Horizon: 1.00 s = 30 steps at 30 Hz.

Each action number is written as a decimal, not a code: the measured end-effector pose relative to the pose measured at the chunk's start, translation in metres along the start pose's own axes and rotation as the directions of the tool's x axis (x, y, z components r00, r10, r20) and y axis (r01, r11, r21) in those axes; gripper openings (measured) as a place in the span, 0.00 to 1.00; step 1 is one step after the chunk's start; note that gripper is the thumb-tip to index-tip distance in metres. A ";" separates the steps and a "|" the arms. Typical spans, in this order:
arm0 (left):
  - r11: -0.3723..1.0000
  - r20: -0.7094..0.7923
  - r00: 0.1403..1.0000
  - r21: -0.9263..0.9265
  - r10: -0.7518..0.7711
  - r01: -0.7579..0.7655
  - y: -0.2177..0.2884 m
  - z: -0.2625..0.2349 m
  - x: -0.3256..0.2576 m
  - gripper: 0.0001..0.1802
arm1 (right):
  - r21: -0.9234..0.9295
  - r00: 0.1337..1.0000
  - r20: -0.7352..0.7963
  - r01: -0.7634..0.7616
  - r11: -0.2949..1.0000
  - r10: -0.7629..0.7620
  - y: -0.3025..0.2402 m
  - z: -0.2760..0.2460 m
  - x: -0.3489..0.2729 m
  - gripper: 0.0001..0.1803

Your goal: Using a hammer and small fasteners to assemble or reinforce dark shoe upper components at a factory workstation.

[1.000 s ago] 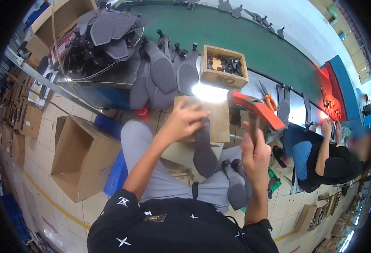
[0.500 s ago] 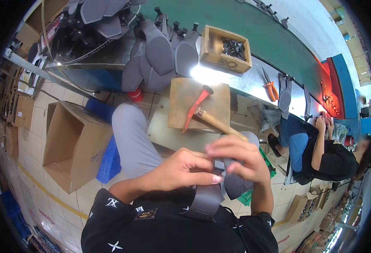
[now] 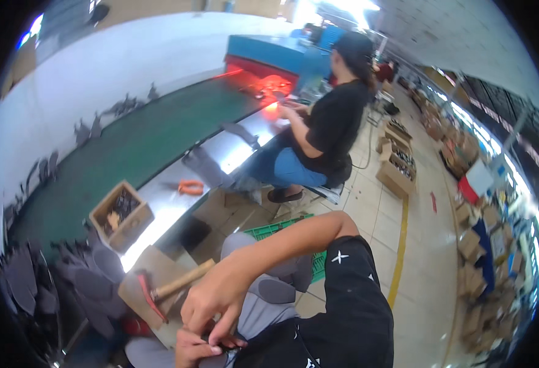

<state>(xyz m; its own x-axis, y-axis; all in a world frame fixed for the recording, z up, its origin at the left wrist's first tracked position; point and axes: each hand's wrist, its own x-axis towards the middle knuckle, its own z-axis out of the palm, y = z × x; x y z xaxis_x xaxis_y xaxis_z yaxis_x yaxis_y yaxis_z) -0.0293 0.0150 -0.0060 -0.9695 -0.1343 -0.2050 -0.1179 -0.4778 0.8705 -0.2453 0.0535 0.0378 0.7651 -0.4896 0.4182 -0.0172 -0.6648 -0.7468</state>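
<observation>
At the lower edge my hands meet over my lap. My left hand (image 3: 194, 351) is closed, thumb and fingers pinching a dark shoe strap that is mostly hidden. From above, my right hand (image 3: 215, 300) reaches down, fingertips closed on the same dark spot. Grey shoe soles (image 3: 275, 291) lie on my lap, right of my hands. Beyond them, a hammer with a wooden handle (image 3: 186, 279) and red head (image 3: 148, 294) rests on a tan board (image 3: 136, 279).
A wooden box (image 3: 122, 226) of small dark parts stands on the bench, near orange-handled pliers (image 3: 191, 186). Grey shoes (image 3: 94, 282) pile up at the left. A green crate (image 3: 275, 227) is beside my leg. A co-worker (image 3: 337, 116) sits farther along the bench.
The view has swung up and to the right, showing more of the room. My right hand, raised and blurred before, has come down onto my left hand.
</observation>
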 end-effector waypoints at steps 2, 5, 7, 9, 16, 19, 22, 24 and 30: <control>0.996 0.072 0.997 0.083 0.009 -0.015 0.015 0.003 0.006 0.10 | -0.043 1.000 -0.002 0.029 0.999 -0.029 -0.011 0.004 -0.003 0.19; 0.982 0.149 0.988 0.183 0.026 -0.054 0.029 0.013 0.008 0.09 | -0.084 1.000 0.001 0.021 0.996 -0.021 -0.024 0.011 -0.005 0.18; 0.970 0.180 0.983 0.230 0.038 -0.079 0.036 0.019 0.005 0.09 | -0.083 0.999 -0.030 0.026 0.996 -0.028 -0.033 0.016 -0.004 0.18; 0.957 0.206 0.977 0.271 0.047 -0.104 0.042 0.025 0.002 0.08 | -0.134 0.998 -0.020 0.059 0.989 -0.062 -0.040 0.019 -0.001 0.18; 0.915 0.270 0.962 0.377 0.042 -0.146 0.047 0.036 -0.012 0.09 | -0.238 0.998 0.070 0.013 0.971 0.004 -0.047 0.017 -0.006 0.14; 0.799 0.273 0.936 0.499 0.223 -0.336 0.026 0.015 -0.010 0.09 | -0.180 0.997 0.070 -0.031 0.983 0.045 -0.043 0.011 -0.011 0.13; 0.481 -0.002 0.750 0.768 0.661 -0.422 0.009 0.008 0.007 0.08 | -0.220 0.903 -0.255 -0.402 0.889 0.345 -0.049 -0.001 -0.026 0.23; 0.661 -0.455 0.555 0.708 0.696 -0.249 0.024 0.038 0.033 0.07 | 0.119 0.692 -0.472 -0.563 0.818 0.546 -0.063 0.004 -0.057 0.32; 0.520 -0.344 0.474 0.794 0.811 -0.314 -0.021 0.031 0.114 0.05 | 0.230 0.522 -0.509 -0.684 0.692 0.685 -0.060 0.058 -0.128 0.18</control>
<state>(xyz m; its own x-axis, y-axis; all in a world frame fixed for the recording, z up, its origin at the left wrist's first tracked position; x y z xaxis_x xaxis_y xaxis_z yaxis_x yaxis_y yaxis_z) -0.1437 0.0363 -0.0337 -0.4808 -0.7496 0.4548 0.0721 0.4831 0.8726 -0.3046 0.1890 -0.0010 0.0600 -0.9977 -0.0303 -0.3874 0.0047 -0.9219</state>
